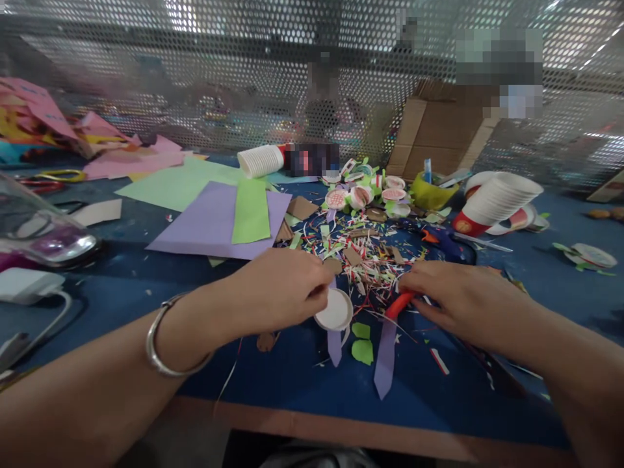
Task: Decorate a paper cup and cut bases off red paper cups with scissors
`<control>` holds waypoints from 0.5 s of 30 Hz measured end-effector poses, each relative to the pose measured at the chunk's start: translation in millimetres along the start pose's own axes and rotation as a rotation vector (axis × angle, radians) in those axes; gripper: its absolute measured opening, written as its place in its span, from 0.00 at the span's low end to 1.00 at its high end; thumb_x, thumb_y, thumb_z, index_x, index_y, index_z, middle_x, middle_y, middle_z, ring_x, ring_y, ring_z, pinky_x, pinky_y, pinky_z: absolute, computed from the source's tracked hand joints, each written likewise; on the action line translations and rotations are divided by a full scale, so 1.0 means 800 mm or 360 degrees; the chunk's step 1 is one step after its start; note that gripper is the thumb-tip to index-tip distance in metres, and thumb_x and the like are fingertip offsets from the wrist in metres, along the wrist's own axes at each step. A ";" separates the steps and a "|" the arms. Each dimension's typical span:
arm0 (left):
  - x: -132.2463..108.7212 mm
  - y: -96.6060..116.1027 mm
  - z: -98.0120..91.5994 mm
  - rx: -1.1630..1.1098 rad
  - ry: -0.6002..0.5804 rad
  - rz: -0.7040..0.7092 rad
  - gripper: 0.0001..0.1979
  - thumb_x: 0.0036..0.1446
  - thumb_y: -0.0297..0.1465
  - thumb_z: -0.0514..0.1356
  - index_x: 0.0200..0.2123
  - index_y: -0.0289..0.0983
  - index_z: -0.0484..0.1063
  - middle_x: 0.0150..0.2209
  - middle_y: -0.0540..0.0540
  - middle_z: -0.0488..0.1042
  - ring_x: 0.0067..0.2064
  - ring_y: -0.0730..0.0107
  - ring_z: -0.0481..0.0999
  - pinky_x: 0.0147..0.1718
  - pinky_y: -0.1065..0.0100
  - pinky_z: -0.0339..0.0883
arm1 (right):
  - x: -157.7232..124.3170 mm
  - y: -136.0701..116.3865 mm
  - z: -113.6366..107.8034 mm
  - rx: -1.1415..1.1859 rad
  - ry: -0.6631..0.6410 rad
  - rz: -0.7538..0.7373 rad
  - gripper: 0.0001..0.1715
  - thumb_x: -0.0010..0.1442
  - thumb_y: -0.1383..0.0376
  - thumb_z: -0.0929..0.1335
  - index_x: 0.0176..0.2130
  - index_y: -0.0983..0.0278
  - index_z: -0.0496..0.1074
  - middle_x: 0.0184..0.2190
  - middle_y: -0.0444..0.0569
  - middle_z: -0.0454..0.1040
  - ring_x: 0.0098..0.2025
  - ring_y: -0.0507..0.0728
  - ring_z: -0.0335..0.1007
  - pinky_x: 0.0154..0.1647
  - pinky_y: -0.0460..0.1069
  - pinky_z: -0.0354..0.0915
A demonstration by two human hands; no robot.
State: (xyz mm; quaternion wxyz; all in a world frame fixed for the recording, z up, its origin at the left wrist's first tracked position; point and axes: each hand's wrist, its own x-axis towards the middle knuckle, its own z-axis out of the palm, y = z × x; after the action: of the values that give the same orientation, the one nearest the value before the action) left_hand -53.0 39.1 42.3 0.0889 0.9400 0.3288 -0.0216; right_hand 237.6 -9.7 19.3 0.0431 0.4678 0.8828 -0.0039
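My left hand, with a silver bangle on its wrist, pinches the rim of a small white round paper-cup piece that lies on the blue table. A purple paper strip hangs from that piece. My right hand is closed over an orange-red handled tool, probably scissors, whose blades are hidden. Another purple strip and two green paper bits lie just in front of both hands.
A heap of paper shreds lies beyond the hands, with decorated cup bottoms. Purple and green sheets lie at left, stacked paper cups at right and at back. A mesh screen closes the far side.
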 end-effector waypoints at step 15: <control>-0.018 -0.036 -0.019 -0.0439 -0.0074 0.0138 0.23 0.58 0.43 0.66 0.53 0.42 0.69 0.49 0.48 0.73 0.48 0.63 0.73 0.41 0.67 0.61 | 0.011 -0.044 -0.053 0.0529 0.0719 0.0215 0.04 0.61 0.61 0.69 0.35 0.58 0.70 0.29 0.41 0.77 0.24 0.53 0.70 0.24 0.48 0.63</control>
State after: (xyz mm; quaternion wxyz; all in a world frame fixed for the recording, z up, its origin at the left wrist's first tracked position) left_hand -82.3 55.5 54.4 0.2256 0.9314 0.2855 0.0058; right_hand 200.5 -20.0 59.4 -0.2316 0.5151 0.8242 -0.0412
